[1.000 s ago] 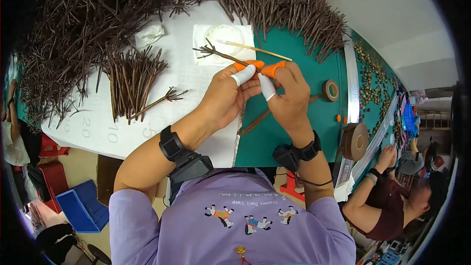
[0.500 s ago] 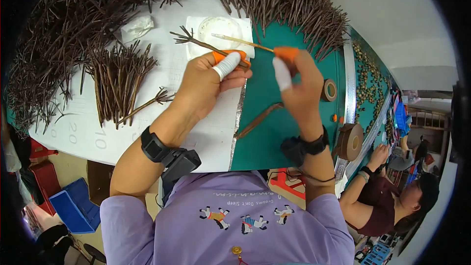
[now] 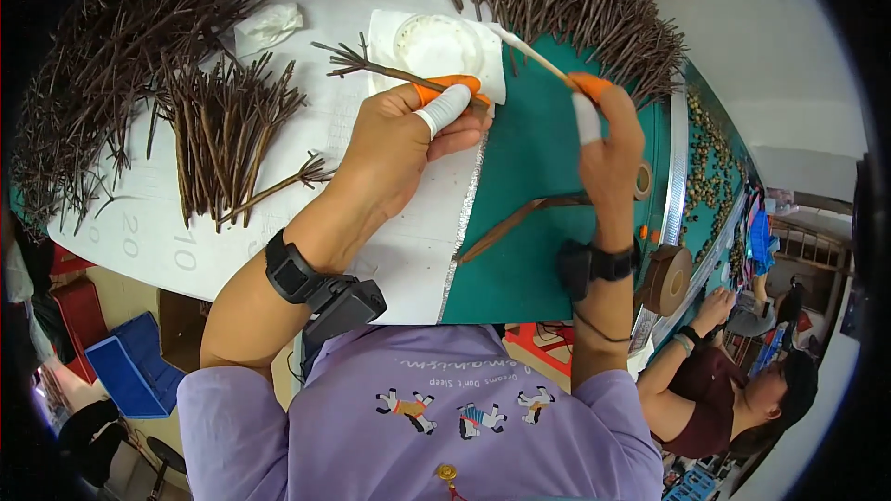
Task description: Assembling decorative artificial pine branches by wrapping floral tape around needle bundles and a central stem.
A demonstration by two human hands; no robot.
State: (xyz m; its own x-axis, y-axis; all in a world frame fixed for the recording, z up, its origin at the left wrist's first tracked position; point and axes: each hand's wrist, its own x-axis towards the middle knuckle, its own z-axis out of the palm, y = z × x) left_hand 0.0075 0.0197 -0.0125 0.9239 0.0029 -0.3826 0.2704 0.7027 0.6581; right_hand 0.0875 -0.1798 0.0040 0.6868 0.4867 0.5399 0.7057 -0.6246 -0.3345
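My left hand [image 3: 394, 134] has its thumb and fingers closed on a brown twig [image 3: 394, 70] with a branched tip pointing left. Orange covers wrap a finger on each hand, and white wraps cover the thumbs. To the right, my right hand [image 3: 608, 139] pinches a thin pale stick [image 3: 543, 57] with a whitish far end, which slants up to the left, apart from the twig. Beyond my left hand lies a round, shallow white dish [image 3: 438, 44] on a white sheet. A brown strip [image 3: 520, 223] lies on the green mat [image 3: 520, 283] between my forearms.
Bundled twigs [image 3: 223, 139] and a loose twig [image 3: 278, 189] lie left. Large twig heaps [image 3: 102, 65] line the far edge. Crumpled tissue [image 3: 269, 28], a brown tape roll [image 3: 666, 280], a smaller roll [image 3: 642, 181] and scattered small beads [image 3: 710, 167] lie around. A person [image 3: 719, 390] sits at right.
My right hand has moved right with the stick, whose tip has left the area over the dish. My left hand still holds the twig. The whole view has shifted slightly.
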